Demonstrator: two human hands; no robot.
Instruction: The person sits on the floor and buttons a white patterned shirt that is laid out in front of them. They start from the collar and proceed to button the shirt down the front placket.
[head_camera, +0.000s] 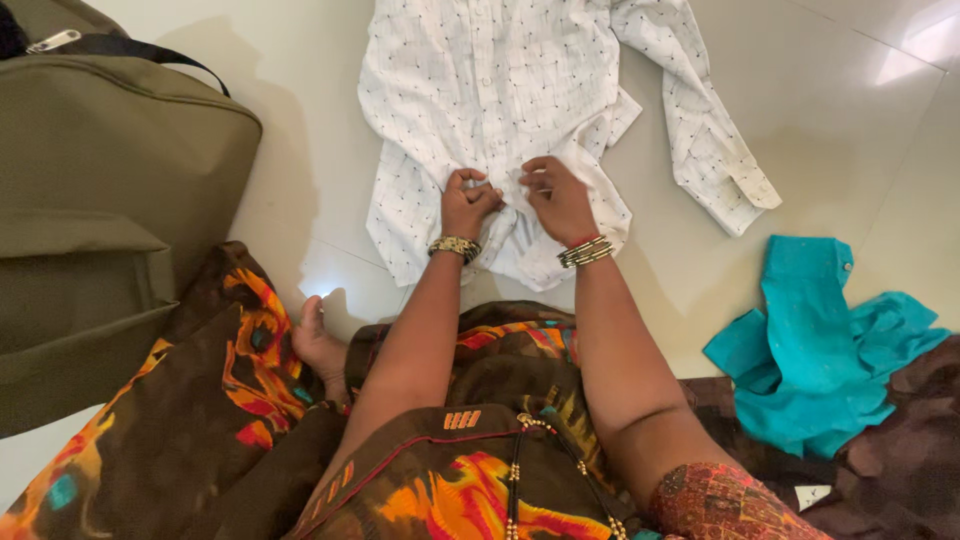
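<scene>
Nearest the camera lies the person's lap, covered by a brown draped cloth with orange and red patterning (250, 400), which spreads over the pale glossy tiled floor (300, 90); a bare foot (320, 345) shows from under its folds at the left. Both forearms reach forward from the lap. The left hand (467, 203), wearing a gold bangle at the wrist, has its fingers curled together and pinching the fabric at the lower front of the white long-sleeved shirt with small dark marks (490, 90). The right hand (558, 200), with red and gold bangles at the wrist, rests just beside the left, its fingertips bent down and pinching the same strip of cloth at the shirt's middle. The two hands are almost touching.

The shirt lies flat on the floor straight ahead, its hem towards the person and its body running to the far edge of the view; one sleeve stretches out to the right. To the right, near the lap, a crumpled teal garment (820, 340) lies partly on the floor and partly on dark brown fabric. At the left a large olive-green fabric bag with a black strap (100, 220) stands on the floor, well apart from the shirt.
</scene>
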